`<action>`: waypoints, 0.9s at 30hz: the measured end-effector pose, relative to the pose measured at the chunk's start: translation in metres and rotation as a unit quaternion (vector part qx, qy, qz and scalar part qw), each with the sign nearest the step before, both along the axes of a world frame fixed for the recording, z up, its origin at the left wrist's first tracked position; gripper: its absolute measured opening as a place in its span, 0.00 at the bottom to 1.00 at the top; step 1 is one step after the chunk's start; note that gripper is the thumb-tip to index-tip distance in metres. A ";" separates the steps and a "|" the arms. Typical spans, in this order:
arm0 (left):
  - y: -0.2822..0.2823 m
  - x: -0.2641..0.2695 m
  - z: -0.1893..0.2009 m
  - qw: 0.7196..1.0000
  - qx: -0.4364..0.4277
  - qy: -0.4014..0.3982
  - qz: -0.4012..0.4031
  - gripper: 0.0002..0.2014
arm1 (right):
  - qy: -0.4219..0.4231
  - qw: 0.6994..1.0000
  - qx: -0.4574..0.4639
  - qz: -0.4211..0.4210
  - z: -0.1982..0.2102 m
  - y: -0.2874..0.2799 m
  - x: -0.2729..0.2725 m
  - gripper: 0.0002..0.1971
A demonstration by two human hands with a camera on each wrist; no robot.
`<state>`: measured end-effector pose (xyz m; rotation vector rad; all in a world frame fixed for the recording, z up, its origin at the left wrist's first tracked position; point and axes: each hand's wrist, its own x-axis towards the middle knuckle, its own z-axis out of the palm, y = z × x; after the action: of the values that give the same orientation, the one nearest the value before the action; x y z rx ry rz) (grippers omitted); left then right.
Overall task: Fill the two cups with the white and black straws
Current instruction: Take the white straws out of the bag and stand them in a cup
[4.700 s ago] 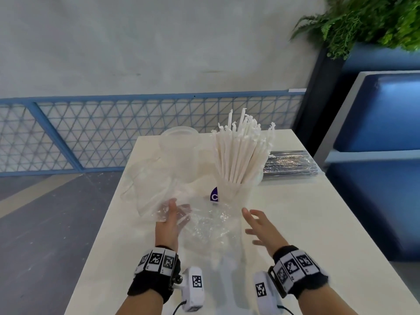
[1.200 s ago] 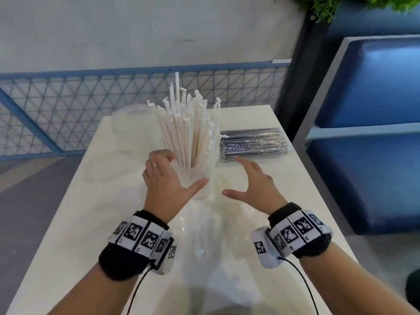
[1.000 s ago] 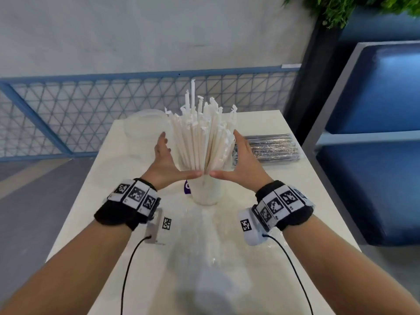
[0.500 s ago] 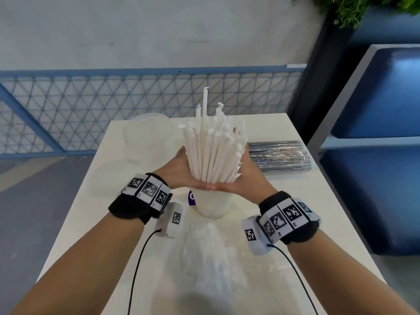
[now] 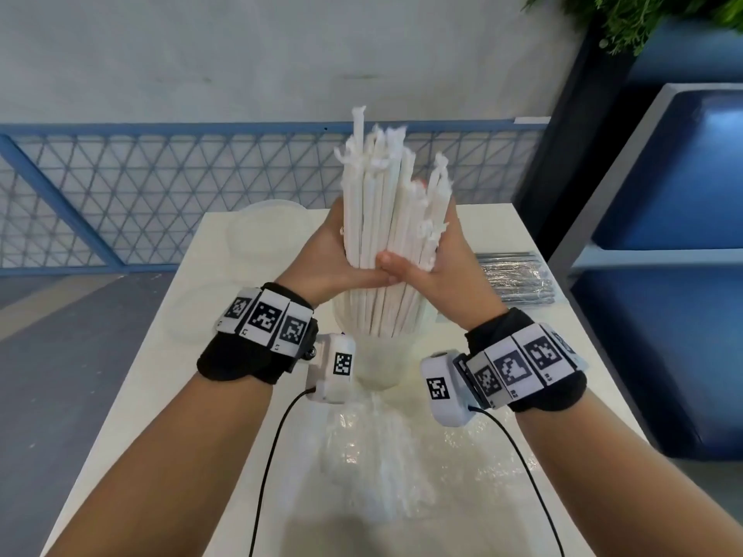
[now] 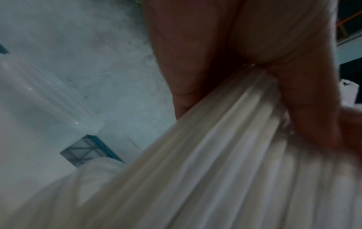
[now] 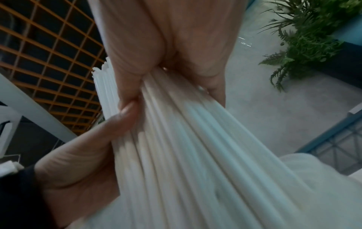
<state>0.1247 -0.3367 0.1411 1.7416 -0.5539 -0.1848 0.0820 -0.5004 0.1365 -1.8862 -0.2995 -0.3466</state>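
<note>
A thick bundle of white paper-wrapped straws (image 5: 382,219) stands upright, its lower ends inside a clear cup (image 5: 378,359) at the table's middle. My left hand (image 5: 325,255) grips the bundle from the left and my right hand (image 5: 436,271) from the right, thumbs meeting in front. In the left wrist view the white straws (image 6: 215,162) run down from my palm (image 6: 215,46). The right wrist view shows the straws (image 7: 195,155) pressed between my right hand (image 7: 166,38) and my left thumb (image 7: 82,158). A second empty clear cup (image 5: 265,231) sits at the back left. A wrapped pack of black straws (image 5: 516,281) lies to the right.
Crumpled clear plastic wrap (image 5: 386,456) lies on the white table (image 5: 161,396) between my forearms. A blue mesh fence (image 5: 120,195) runs behind the table. Blue cushioned seating (image 5: 663,315) stands close on the right, with a plant (image 5: 643,18) above it.
My hands left the plastic wrap, closed in from both sides and pressed the fanned-out white straws into one tight upright bundle in the cup.
</note>
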 end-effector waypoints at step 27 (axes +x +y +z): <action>-0.006 0.005 -0.019 0.997 -0.054 0.046 0.026 0.42 | 0.009 0.996 0.067 -0.064 -0.012 0.009 0.005 0.25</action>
<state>0.1301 -0.3430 0.1225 1.6319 -0.4433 -0.1935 0.0870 -0.4910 0.1246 -1.7791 -0.1391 -0.4267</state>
